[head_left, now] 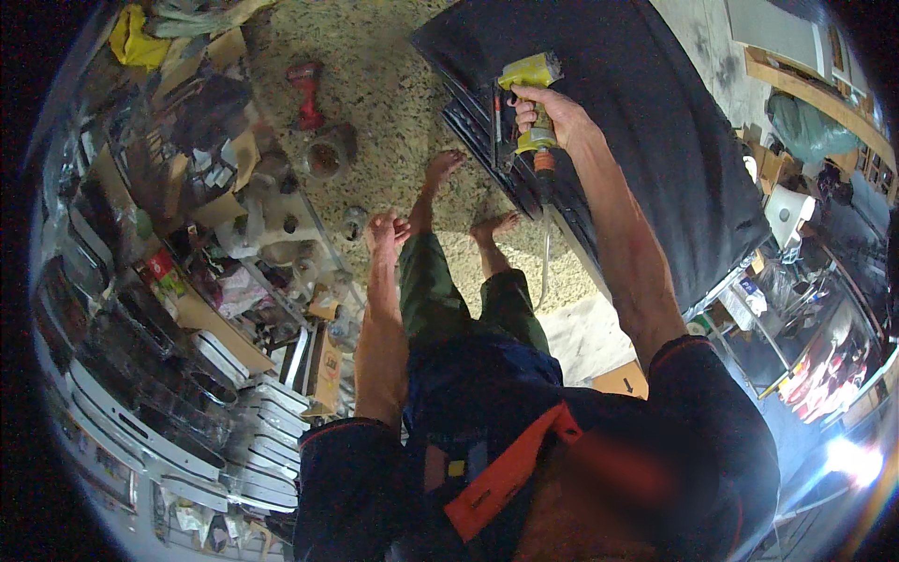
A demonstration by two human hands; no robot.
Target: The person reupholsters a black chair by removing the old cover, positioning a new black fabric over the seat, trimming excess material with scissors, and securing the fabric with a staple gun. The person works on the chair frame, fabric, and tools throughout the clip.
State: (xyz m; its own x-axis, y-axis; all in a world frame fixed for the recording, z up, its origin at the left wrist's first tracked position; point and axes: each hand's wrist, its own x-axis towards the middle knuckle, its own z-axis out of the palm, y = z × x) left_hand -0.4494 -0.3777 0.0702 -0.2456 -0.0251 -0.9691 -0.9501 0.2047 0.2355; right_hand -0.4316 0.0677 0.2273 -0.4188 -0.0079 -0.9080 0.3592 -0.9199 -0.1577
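My right hand is wrapped round the handle of a yellow staple gun. A thin air hose hangs from the orange fitting at the gun's lower end. The gun is over the near-left edge of a large piece covered in black fabric; whether its nose touches the fabric I cannot tell. Lower and to the left, my left hand hangs above the floor beside my leg, its fingers curled in. What it holds, if anything, is too small to make out.
On the speckled floor lie a red cordless drill, a round bowl of small bits and a small metal cup. Cartons and scraps crowd the left, with a stack of pale strips. A cluttered shelf stands at right.
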